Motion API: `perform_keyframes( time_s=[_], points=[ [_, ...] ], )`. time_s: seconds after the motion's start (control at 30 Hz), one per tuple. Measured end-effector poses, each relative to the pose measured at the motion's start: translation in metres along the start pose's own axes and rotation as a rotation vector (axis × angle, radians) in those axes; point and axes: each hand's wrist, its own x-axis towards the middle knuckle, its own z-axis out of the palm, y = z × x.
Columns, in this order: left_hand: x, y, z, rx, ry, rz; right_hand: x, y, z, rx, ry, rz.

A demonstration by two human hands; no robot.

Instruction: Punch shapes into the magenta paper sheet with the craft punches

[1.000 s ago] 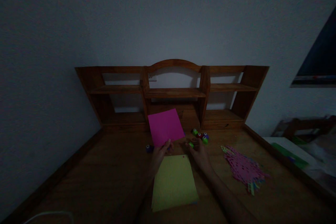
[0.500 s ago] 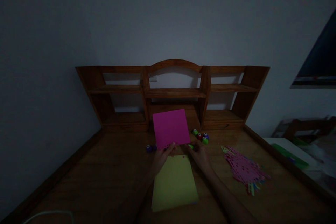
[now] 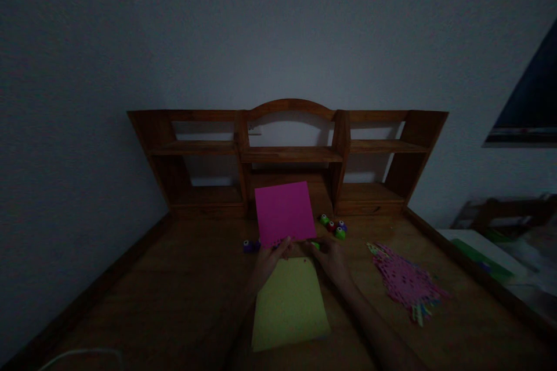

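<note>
A bright pink sheet of paper (image 3: 285,213) stands tilted up in front of me, with small holes along its lower edge. My left hand (image 3: 270,261) pinches that edge near the middle, thumb on top. At the sheet's lower right corner, my right hand (image 3: 329,257) is closed around a small green craft punch (image 3: 315,245), mostly covered by the fingers. Whether the punch is on the paper's edge I cannot tell. Below both hands lies yellow paper (image 3: 290,307), flat on the wooden desk (image 3: 187,290), with tiny dark bits near its top edge.
Several green, red and purple punches (image 3: 331,226) sit beyond my right hand. A purple punch (image 3: 248,246) is left of the sheet. A heap of pink perforated paper strips (image 3: 407,278) lies at right. Wooden shelves (image 3: 291,154) line the back; a pale cord (image 3: 82,352) lies front left.
The green punch and the fingers of my right hand have shifted very slightly. My left hand and the pink sheet stay nearly in place.
</note>
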Motion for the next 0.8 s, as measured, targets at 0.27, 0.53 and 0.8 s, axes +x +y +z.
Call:
perform_keyframes(
  time_s=[0.27, 0.53, 0.8],
  points=[
    [0.0005, -0.0004, -0.0006, 0.014, 0.001, 0.002, -0.0032, -0.0016, -0.0008, 0.004, -0.045, -0.023],
    [0.0010, -0.0003, 0.0000, 0.002, -0.007, 0.001, -0.0021, -0.0019, -0.0005, -0.016, -0.034, -0.048],
    [0.0019, -0.0034, -0.0013, 0.015, 0.010, 0.013, -0.0028, -0.0020, -0.0002, -0.060, -0.017, -0.042]
  ],
)
